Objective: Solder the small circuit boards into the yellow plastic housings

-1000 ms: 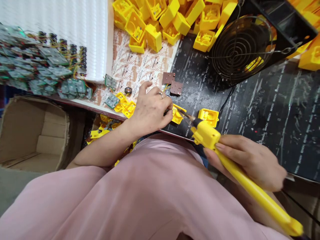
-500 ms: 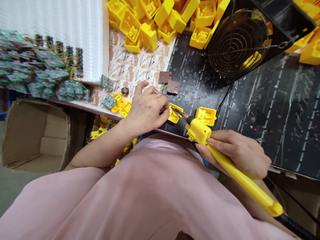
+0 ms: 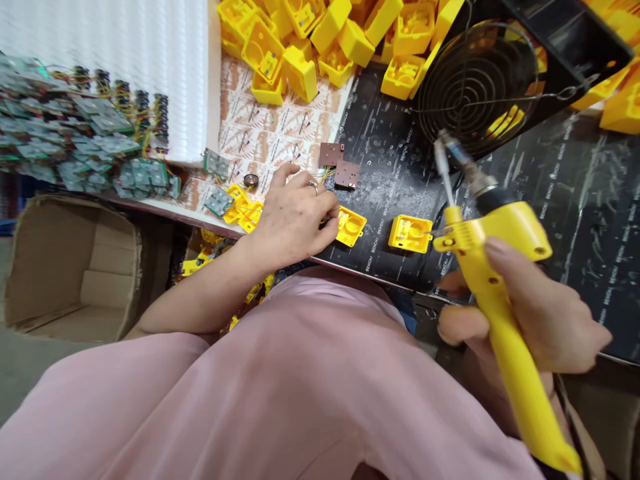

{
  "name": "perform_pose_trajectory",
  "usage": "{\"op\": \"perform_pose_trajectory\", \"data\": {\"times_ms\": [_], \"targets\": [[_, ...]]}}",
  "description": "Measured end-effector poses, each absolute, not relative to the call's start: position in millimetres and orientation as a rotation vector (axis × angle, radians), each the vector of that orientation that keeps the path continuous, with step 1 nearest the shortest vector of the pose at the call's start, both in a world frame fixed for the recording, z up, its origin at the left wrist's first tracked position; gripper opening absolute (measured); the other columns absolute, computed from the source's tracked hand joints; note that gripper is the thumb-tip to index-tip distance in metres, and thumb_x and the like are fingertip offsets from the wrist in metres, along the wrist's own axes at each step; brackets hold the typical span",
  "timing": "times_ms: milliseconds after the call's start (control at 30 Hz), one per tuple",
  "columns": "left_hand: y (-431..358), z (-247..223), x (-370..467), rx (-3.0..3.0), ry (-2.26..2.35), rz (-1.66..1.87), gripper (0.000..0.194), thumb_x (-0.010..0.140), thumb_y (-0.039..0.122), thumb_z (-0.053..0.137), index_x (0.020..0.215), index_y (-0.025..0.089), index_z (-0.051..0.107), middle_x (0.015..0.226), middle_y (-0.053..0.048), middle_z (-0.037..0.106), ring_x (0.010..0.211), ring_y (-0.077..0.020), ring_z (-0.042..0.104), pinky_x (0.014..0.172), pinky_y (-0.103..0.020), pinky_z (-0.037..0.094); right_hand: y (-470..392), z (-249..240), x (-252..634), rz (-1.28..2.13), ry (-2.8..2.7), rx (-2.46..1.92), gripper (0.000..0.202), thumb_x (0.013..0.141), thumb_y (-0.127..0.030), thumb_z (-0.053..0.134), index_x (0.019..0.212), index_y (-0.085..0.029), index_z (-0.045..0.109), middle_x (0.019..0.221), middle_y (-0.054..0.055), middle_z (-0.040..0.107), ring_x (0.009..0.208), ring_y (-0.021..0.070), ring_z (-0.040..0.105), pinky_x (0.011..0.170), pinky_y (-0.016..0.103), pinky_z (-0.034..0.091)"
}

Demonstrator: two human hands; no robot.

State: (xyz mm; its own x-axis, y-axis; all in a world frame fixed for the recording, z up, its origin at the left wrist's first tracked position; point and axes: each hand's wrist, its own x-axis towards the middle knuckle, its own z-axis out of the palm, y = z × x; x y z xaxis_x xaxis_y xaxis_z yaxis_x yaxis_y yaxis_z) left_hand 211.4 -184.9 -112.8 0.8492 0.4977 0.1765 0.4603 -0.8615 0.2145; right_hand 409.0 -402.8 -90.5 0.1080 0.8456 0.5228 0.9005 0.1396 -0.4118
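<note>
My right hand (image 3: 535,307) grips a yellow soldering iron (image 3: 510,333) with a solder feed guide beside its metal tip. The tip is lifted off the bench and points toward the fan. My left hand (image 3: 300,213), a ring on one finger, has its thumb and fingers curled at the left end of a small open yellow case (image 3: 351,227), covering part of it. Two brown circuit boards (image 3: 340,165) with thin wires lie just beyond the left fingers. Another open yellow case (image 3: 411,233) sits to the right, near the iron.
A black fan (image 3: 475,87) with a wire guard stands at the back right. Yellow cases (image 3: 300,73) are heaped at the back. Green circuit boards (image 3: 95,133) pile up at left beside white foam sheet (image 3: 165,53). Below the bench edge is a cardboard box (image 3: 75,267).
My right hand has moved the soldering iron away from the case by my left hand, up and to the right, tilting its tip upward. My left hand has stayed in place.
</note>
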Motion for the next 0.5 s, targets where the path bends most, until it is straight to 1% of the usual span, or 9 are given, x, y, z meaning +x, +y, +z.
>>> {"op": "perform_pose_trajectory", "data": {"times_ms": [67,100,167,233,300,333,400,467,500], "targets": [[-183.9,-111.7,209.5,2.894,0.733,0.328,0.028,0.093,0.026,0.05,0.08,0.021,0.075,0.076,-0.006,0.069,0.09,-0.0262,0.064,0.106,-0.056,0.047,-395.3,-88.3,413.5,-0.179,-1.797,-1.723,0.041,0.101,-0.036,0.07,0.141,-0.027,0.064,0.066,-0.005,0.063,0.054,0.0126,0.062,0.062,0.026,0.052],[-183.9,-111.0,208.5,2.906,0.721,0.328,0.029,0.094,0.027,0.05,0.082,0.021,0.075,0.078,-0.006,0.07,0.092,-0.0267,0.064,0.106,-0.056,0.047,-391.9,-88.7,416.1,-0.257,-1.839,-1.721,0.029,0.102,-0.03,0.069,0.131,-0.026,0.068,0.062,-0.007,0.059,0.051,0.0109,0.058,0.061,0.024,0.049],[-186.4,-110.1,207.7,2.912,0.7,0.356,0.028,0.096,0.03,0.05,0.091,0.02,0.076,0.09,-0.007,0.074,0.099,-0.028,0.066,0.108,-0.056,0.046,-386.7,-93.9,421.9,-0.406,-1.904,-1.714,0.016,0.101,-0.023,0.072,0.116,-0.026,0.069,0.061,-0.008,0.056,0.049,0.0094,0.054,0.058,0.024,0.045],[-192.8,-111.6,209.5,2.907,0.638,0.402,0.028,0.099,0.035,0.053,0.11,0.021,0.075,0.113,-0.008,0.077,0.112,-0.029,0.067,0.114,-0.057,0.042,-382.8,-103.7,428.1,-0.481,-1.941,-1.707,0.022,0.097,-0.027,0.078,0.116,-0.026,0.067,0.068,-0.006,0.064,0.053,0.0109,0.057,0.059,0.025,0.045],[-200.4,-116.6,212.7,2.936,0.478,0.411,0.033,0.102,0.037,0.056,0.127,0.023,0.07,0.135,-0.009,0.073,0.125,-0.029,0.065,0.12,-0.057,0.038,-378.9,-115.4,433.8,-0.462,-1.972,-1.717,0.039,0.092,-0.034,0.083,0.124,-0.024,0.063,0.085,0.0,0.075,0.069,0.016,0.068,0.068,0.028,0.052],[-202.7,-119.9,213.6,2.966,0.369,0.401,0.034,0.103,0.036,0.056,0.131,0.022,0.068,0.141,-0.01,0.071,0.129,-0.0284,0.064,0.121,-0.055,0.038,-376.7,-120.9,436.1,-0.428,-1.987,-1.718,0.046,0.09,-0.037,0.085,0.127,-0.023,0.061,0.093,0.004,0.077,0.079,0.0192,0.073,0.073,0.029,0.055],[-200.3,-125.0,210.6,3.017,0.154,0.366,0.031,0.105,0.028,0.054,0.131,0.017,0.068,0.141,-0.012,0.072,0.131,-0.0265,0.065,0.118,-0.05,0.042,-372.5,-130.0,438.8,-0.353,-2.014,-1.694,0.05,0.091,-0.036,0.084,0.131,-0.022,0.057,0.103,0.008,0.079,0.091,0.0232,0.076,0.08,0.033,0.059],[-185.6,-123.5,198.6,3.016,-0.002,0.295,0.032,0.104,0.018,0.048,0.128,0.016,0.07,0.133,-0.012,0.076,0.126,-0.0239,0.069,0.116,-0.047,0.044,-370.2,-136.1,438.1,-0.292,-1.999,-1.69,0.049,0.094,-0.031,0.081,0.135,-0.022,0.055,0.107,0.009,0.078,0.092,0.0238,0.078,0.079,0.033,0.061],[-174.3,-119.3,189.8,2.995,-0.064,0.241,0.034,0.103,0.016,0.046,0.127,0.017,0.071,0.13,-0.011,0.077,0.124,-0.0228,0.07,0.118,-0.047,0.042,-370.0,-138.1,436.2,-0.265,-1.974,-1.694,0.051,0.094,-0.029,0.081,0.136,-0.023,0.054,0.111,0.01,0.078,0.095,0.0245,0.078,0.08,0.034,0.063]]}}
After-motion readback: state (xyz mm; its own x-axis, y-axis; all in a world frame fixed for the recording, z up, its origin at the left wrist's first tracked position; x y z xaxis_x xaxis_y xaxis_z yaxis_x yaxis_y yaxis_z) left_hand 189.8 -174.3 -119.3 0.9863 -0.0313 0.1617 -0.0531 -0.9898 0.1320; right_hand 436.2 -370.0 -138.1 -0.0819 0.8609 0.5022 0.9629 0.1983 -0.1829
